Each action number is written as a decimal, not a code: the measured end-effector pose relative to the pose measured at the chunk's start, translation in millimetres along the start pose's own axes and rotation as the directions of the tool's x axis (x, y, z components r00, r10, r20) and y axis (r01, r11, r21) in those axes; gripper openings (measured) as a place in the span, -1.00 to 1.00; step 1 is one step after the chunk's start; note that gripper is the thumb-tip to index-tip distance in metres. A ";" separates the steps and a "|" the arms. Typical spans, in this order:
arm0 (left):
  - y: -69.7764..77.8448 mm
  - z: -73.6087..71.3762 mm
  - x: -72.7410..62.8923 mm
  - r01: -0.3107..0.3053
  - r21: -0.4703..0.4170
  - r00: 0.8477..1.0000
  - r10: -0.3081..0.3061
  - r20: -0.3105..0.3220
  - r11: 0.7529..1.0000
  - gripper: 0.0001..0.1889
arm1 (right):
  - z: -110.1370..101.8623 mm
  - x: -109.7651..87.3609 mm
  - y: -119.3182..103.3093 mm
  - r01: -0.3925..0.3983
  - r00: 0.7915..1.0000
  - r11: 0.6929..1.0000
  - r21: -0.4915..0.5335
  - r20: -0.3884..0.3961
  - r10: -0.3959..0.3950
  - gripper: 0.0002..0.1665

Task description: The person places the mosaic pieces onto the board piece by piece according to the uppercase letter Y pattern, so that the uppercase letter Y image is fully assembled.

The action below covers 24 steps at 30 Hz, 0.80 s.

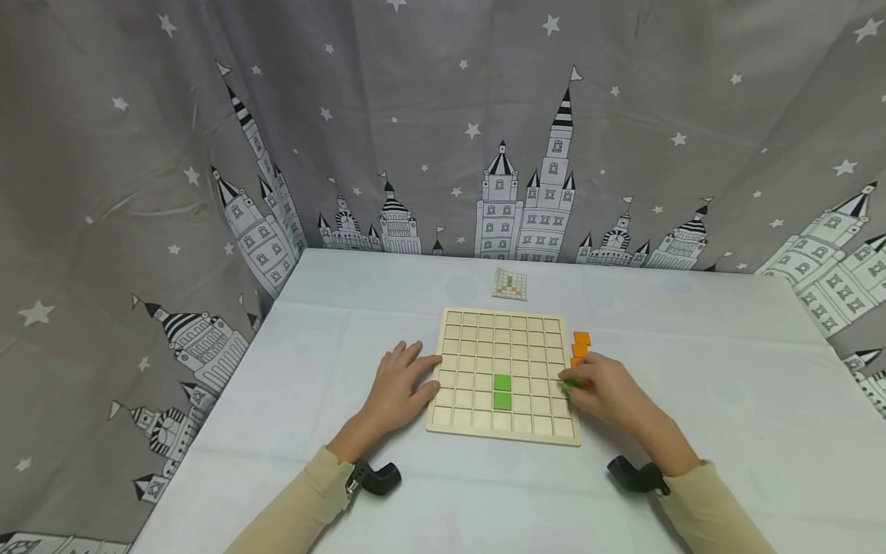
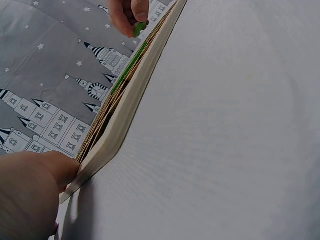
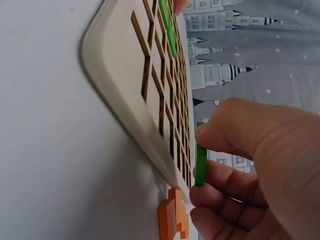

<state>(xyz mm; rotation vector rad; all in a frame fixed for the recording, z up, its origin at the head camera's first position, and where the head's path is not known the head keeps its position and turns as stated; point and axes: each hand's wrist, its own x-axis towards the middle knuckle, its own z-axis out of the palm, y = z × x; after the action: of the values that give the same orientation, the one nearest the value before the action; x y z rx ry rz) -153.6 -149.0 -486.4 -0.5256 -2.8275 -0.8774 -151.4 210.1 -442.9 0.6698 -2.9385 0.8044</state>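
Observation:
A wooden grid board [image 1: 471, 419] lies on the white-covered table, with two green square tiles [image 1: 502, 392] set one above the other in its lower middle cells. My right hand [image 1: 609, 392] pinches another green tile [image 3: 201, 160] between thumb and fingers over the board's right edge. On the opposite side my left hand [image 1: 398, 388] rests with its thumb and index finger touching the board's left edge. Orange tiles [image 1: 581, 338] lie in a column just right of the board, partly hidden by the right hand.
Behind the board lies a small pattern card [image 1: 509, 284] showing a grid with green and orange squares. A grey curtain [image 1: 443, 115] printed with castles and stars hangs along the table's far side. Each wrist carries a black camera [image 1: 379, 478].

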 end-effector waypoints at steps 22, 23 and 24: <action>1.8 -0.3 -0.8 -0.002 -0.011 1.000 0.002 0.002 1.000 -0.58 | 11.4 27.6 -18.2 0.090 0.995 0.995 0.042 0.027 -0.091 -0.73; 1.7 -0.3 -0.7 -0.002 -0.011 1.000 0.002 0.003 1.000 -0.58 | 12.3 28.7 -18.8 0.097 0.995 0.994 0.045 0.026 -0.098 -0.73; 1.6 -0.3 -0.7 -0.002 -0.012 1.000 0.002 0.003 1.000 -0.58 | 13.1 29.8 -19.3 0.103 0.994 0.993 0.049 0.024 -0.104 -0.72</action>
<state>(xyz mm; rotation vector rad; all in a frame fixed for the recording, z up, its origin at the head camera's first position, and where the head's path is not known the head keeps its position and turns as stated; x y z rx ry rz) -152.3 -148.1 -485.5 -0.5320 -2.8257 -0.8940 -169.3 176.8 -441.1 0.8353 -2.8881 0.8639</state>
